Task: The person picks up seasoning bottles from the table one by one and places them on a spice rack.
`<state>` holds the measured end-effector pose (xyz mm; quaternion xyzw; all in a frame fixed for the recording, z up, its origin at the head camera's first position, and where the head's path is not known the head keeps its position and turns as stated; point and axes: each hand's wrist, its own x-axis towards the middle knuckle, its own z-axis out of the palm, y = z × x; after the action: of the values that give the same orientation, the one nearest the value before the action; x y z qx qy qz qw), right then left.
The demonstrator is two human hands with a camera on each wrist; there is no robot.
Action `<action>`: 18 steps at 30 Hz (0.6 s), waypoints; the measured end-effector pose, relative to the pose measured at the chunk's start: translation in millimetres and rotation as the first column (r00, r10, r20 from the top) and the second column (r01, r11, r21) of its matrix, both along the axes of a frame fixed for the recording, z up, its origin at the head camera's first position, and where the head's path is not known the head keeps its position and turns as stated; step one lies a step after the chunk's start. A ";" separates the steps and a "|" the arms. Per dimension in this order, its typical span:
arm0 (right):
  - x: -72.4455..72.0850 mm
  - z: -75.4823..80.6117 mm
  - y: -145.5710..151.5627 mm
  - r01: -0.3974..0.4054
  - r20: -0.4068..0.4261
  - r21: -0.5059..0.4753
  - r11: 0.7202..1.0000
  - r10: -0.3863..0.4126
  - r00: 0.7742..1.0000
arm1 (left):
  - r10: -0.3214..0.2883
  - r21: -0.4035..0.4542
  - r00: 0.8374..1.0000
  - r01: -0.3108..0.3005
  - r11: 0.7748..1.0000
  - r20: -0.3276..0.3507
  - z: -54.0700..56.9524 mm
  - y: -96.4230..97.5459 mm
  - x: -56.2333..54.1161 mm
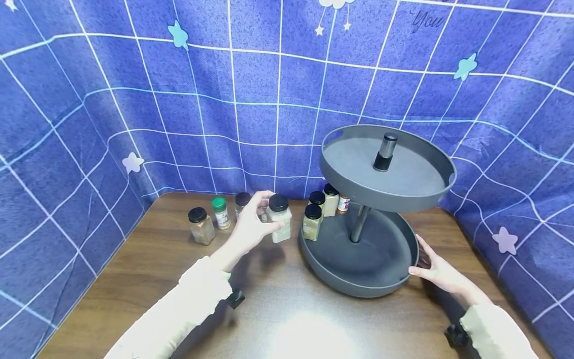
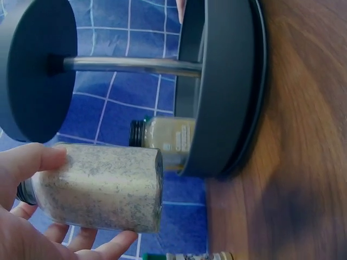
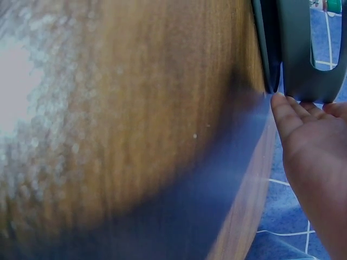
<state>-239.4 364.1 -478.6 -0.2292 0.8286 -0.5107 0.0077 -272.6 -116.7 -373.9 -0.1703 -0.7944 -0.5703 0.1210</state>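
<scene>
My left hand [image 1: 245,223] grips a square glass spice jar [image 1: 281,225] with a black lid, held above the table just left of the grey two-tier turntable [image 1: 358,284]. In the left wrist view the jar [image 2: 103,187] shows pale, dark-flecked contents, with thumb and fingers around its sides. My right hand [image 1: 441,274] touches the outer wall of the lower tier at the right, fingers extended along it; the right wrist view shows fingertips [image 3: 279,103] against the wall. Black-lidded jars [image 1: 311,228] stand inside the lower tier at its left edge, with a small white-labelled bottle [image 1: 343,204] behind.
Left on the wooden table [image 1: 148,259] stand a black-lidded jar of brown spice [image 1: 203,229], a green-capped shaker [image 1: 221,215] and another dark-lidded jar [image 1: 242,201] partly behind my left hand. The upper tier [image 1: 417,169] overhangs the lower one around a metal post [image 1: 360,224]. A blue curtain [image 1: 251,124] hangs behind.
</scene>
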 end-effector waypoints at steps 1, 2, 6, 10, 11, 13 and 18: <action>0.2 0.1 0.0 0.000 0.002 0.002 1.000 0.000 1.000 | -0.010 0.010 1.000 0.010 1.000 -0.004 -0.2 2.4 -0.3; 0.3 0.2 0.2 0.001 0.003 0.001 1.000 -0.001 1.000 | -0.019 0.016 1.000 0.019 1.000 -0.008 -0.4 4.7 -0.5; 2.0 1.1 -0.1 0.002 0.003 0.001 1.000 -0.002 1.000 | -0.048 0.030 0.998 0.049 0.998 -0.030 -1.1 14.4 -1.3; 3.4 2.8 -1.1 0.003 -0.007 -0.002 1.000 -0.003 1.000 | -0.049 0.001 0.997 0.049 0.999 -0.051 -1.2 24.2 -2.0; 3.5 3.0 -1.3 0.005 -0.009 -0.002 1.000 -0.005 1.000 | -0.051 -0.005 0.997 0.051 0.999 -0.057 -1.1 26.7 -2.2; 3.8 3.4 -1.9 0.004 -0.013 0.000 1.000 -0.004 1.000 | -0.064 -0.014 0.996 0.064 0.998 -0.069 -1.2 31.3 -3.1; 3.8 3.8 -2.8 0.004 -0.013 -0.002 1.000 -0.004 1.000 | -0.120 0.003 0.989 0.120 0.993 -0.092 -2.8 42.6 -6.8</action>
<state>-235.6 361.3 -474.8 -0.2310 0.8287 -0.5099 0.0011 -279.4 -74.1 -376.7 -0.2433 -0.7739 -0.5715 0.1235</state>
